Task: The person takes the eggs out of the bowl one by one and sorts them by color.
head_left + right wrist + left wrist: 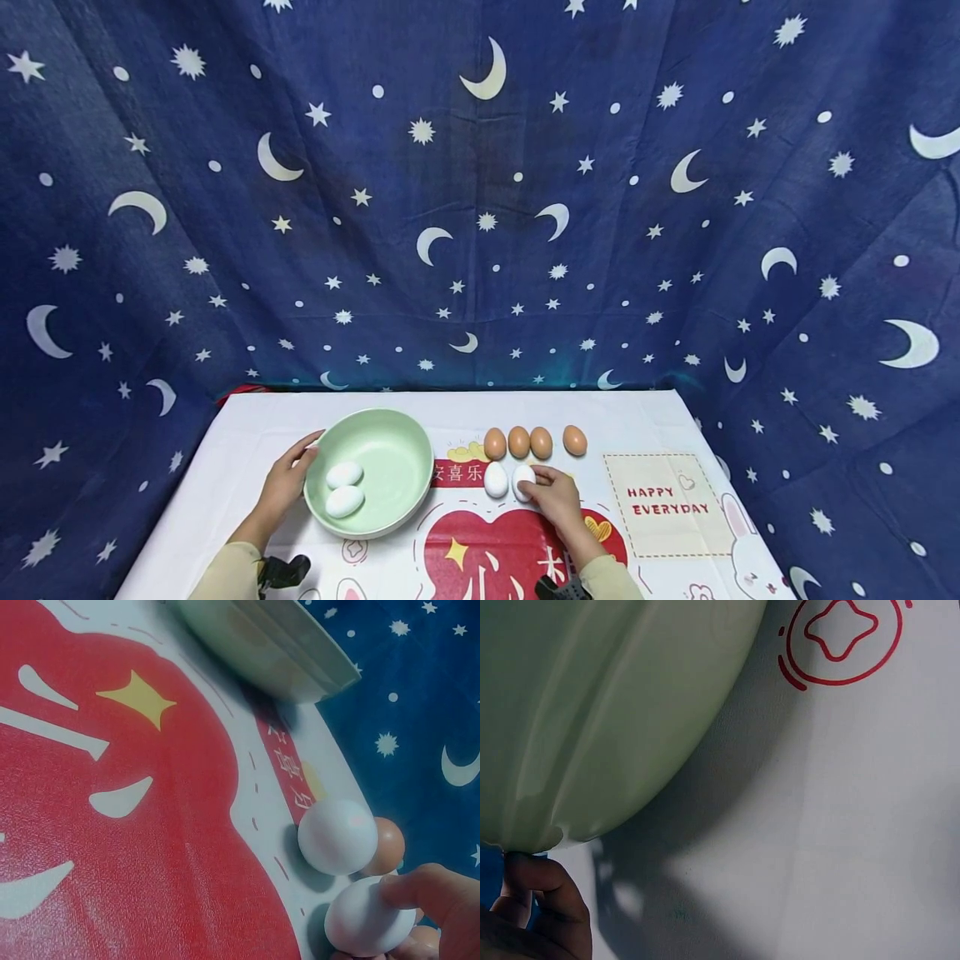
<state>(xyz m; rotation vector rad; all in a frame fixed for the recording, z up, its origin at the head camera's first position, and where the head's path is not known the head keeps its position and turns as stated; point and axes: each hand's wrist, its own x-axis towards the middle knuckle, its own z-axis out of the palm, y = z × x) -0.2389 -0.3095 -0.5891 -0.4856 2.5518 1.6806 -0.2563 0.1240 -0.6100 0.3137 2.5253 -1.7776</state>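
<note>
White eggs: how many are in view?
4: the far egg and near egg in the green bowl, an untouched egg on the table, a pinched egg in the right hand.

Starry blue curtain (480, 192) behind; printed white tablecloth (459, 499) below.

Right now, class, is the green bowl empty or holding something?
Not empty: in the head view, two white eggs lie inside the green bowl.

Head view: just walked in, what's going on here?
A person's right hand grips a white egg beside a second white egg. Their left hand holds the side of a green bowl, where two white eggs lie. Four brown eggs sit in a row beyond the pair outside the bowl.
</note>
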